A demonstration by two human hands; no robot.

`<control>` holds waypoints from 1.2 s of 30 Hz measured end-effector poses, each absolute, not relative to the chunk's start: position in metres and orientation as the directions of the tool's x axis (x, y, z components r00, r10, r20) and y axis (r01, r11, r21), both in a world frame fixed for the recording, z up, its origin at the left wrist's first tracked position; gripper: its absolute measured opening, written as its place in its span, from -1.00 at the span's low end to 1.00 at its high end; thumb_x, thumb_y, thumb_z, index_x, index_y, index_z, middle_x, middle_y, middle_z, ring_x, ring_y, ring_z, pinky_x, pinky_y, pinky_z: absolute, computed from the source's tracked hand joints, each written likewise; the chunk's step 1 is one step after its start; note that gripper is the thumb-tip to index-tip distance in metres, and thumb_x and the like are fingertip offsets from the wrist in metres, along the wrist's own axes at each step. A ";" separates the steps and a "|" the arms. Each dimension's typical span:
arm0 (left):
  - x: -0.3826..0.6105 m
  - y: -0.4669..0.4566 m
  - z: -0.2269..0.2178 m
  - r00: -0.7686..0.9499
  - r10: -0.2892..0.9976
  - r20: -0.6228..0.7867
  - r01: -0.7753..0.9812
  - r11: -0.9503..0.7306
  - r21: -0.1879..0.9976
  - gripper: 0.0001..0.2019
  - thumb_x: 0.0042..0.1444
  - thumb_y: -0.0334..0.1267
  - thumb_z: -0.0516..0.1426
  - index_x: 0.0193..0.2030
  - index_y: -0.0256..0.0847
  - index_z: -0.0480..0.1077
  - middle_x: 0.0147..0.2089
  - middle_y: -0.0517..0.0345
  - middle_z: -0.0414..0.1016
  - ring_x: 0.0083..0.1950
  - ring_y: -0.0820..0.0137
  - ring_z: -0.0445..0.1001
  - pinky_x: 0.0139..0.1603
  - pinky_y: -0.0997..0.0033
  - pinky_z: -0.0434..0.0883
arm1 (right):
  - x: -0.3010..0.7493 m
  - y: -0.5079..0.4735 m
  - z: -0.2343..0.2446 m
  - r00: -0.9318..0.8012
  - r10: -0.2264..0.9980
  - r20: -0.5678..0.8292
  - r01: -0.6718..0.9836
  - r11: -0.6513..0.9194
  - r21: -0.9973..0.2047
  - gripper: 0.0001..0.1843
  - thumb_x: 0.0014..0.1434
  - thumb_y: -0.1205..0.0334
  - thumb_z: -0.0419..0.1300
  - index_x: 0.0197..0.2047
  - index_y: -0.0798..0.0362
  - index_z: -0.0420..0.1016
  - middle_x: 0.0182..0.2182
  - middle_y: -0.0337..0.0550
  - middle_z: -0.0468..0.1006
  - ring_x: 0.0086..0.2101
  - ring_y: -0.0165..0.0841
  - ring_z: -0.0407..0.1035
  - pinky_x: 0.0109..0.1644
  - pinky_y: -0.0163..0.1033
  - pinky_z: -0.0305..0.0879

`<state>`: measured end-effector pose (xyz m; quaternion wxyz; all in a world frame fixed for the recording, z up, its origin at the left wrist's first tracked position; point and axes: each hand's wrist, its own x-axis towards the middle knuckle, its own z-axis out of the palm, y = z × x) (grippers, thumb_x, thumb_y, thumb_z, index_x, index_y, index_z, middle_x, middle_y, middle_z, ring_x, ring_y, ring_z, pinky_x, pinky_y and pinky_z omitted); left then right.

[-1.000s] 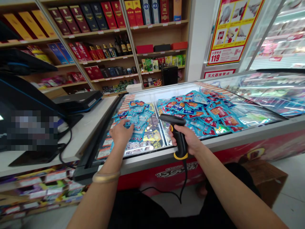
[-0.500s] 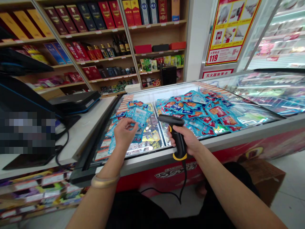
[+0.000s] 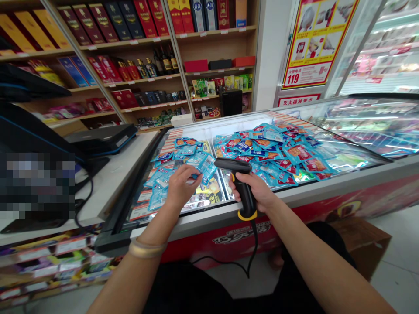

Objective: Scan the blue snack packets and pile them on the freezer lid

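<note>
My right hand [image 3: 257, 189] is wrapped round the handle of a black barcode scanner [image 3: 245, 192] with yellow trim, its head pointing left and its cable hanging down. Thumb and fingers of my left hand [image 3: 183, 185] are pinched on a light-blue snack packet [image 3: 207, 167], just left of the scanner's head. Beneath and behind that hand, loose blue snack packets [image 3: 159, 198] lie on the glass top. To the right of the scanner spreads a larger heap of blue, red-marked snack packets [image 3: 271, 150].
The packets lie on a chest freezer [image 3: 301, 192] with a glass lid. At left, a counter [image 3: 124, 170] bears a dark monitor [image 3: 29, 144] and a flat black device [image 3: 104, 137]. A cardboard box [image 3: 363, 244] is on the floor at right. Shelves with boxes and bottles stand behind.
My left hand has moved right with the packet, bringing it close to the scanner's head, and the packet has turned. The right hand and scanner have barely shifted.
</note>
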<state>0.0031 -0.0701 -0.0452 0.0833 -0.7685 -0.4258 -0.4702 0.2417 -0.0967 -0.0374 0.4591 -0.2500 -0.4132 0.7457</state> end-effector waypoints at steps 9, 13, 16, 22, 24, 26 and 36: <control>0.000 -0.069 -0.046 0.157 0.578 0.801 0.742 -0.604 0.291 -0.89 0.13 -0.25 0.21 -0.38 -0.20 0.48 -0.32 0.11 0.53 -0.35 0.47 0.50 -0.30 0.47 0.55 | 0.241 -0.096 -0.037 -0.424 0.905 -0.042 -0.497 -0.271 -0.824 -0.60 -0.09 -0.01 0.43 -0.42 0.10 0.42 -0.52 -0.25 0.43 -0.59 -0.50 0.26 -0.57 -0.37 0.26; 0.003 -0.064 -0.040 0.077 0.593 0.802 0.730 -0.581 0.360 -0.90 0.09 -0.24 0.23 -0.40 -0.19 0.49 -0.33 0.13 0.52 -0.37 0.46 0.49 -0.40 0.51 0.52 | 0.244 -0.095 -0.037 -0.396 0.917 -0.042 -0.562 -0.279 -0.778 -0.61 -0.09 0.00 0.42 -0.35 0.10 0.45 -0.52 -0.26 0.43 -0.59 -0.51 0.26 -0.56 -0.38 0.25; 0.018 -0.055 -0.032 -0.025 0.598 0.801 0.694 -0.566 0.444 -0.89 0.06 -0.22 0.23 -0.43 -0.18 0.48 -0.36 0.15 0.50 -0.37 0.46 0.48 -0.43 0.53 0.49 | 0.256 -0.092 -0.039 -0.354 0.935 -0.012 -0.627 -0.247 -0.739 -0.65 -0.04 0.02 0.38 -0.32 0.09 0.44 -0.51 -0.25 0.44 -0.59 -0.50 0.26 -0.56 -0.38 0.24; 0.084 -0.021 -0.020 -0.153 0.691 0.707 0.593 -0.508 0.625 -0.89 -0.01 -0.21 0.26 -0.44 -0.18 0.47 -0.37 0.17 0.50 -0.40 0.48 0.46 -0.45 0.55 0.44 | 0.302 -0.081 -0.038 -0.233 0.971 0.042 -0.690 -0.135 -0.712 -0.70 0.01 0.04 0.35 -0.32 0.06 0.42 -0.49 -0.25 0.43 -0.57 -0.49 0.24 -0.54 -0.37 0.24; 0.112 -0.006 -0.016 -0.184 0.727 0.662 0.557 -0.477 0.679 -0.90 -0.02 -0.23 0.26 -0.44 -0.17 0.47 -0.40 0.18 0.50 -0.39 0.47 0.48 -0.45 0.55 0.42 | 0.319 -0.078 -0.038 -0.178 0.983 0.046 -0.696 -0.093 -0.713 -0.70 0.02 0.04 0.34 -0.30 0.06 0.43 -0.49 -0.25 0.43 -0.57 -0.49 0.23 -0.54 -0.37 0.24; 0.139 0.008 -0.011 -0.216 0.774 0.595 0.508 -0.432 0.746 -0.92 0.00 -0.24 0.26 -0.41 -0.18 0.49 -0.44 0.19 0.51 -0.41 0.45 0.49 -0.45 0.54 0.41 | 0.333 -0.076 -0.039 -0.123 0.992 0.041 -0.698 -0.057 -0.714 -0.70 0.00 0.04 0.34 -0.29 0.06 0.45 -0.49 -0.25 0.43 -0.57 -0.48 0.22 -0.55 -0.37 0.24; 0.194 0.041 -0.014 0.012 0.820 0.572 0.487 -0.504 0.714 -0.80 0.03 -0.32 0.26 -0.16 -0.21 0.55 -0.19 0.02 0.66 -0.16 0.25 0.64 -0.12 0.24 0.58 | 0.355 -0.078 -0.041 -0.092 0.996 0.009 -0.702 -0.058 -0.710 -0.71 -0.01 0.01 0.32 -0.33 0.03 0.43 -0.50 -0.24 0.39 -0.57 -0.45 0.19 -0.54 -0.31 0.22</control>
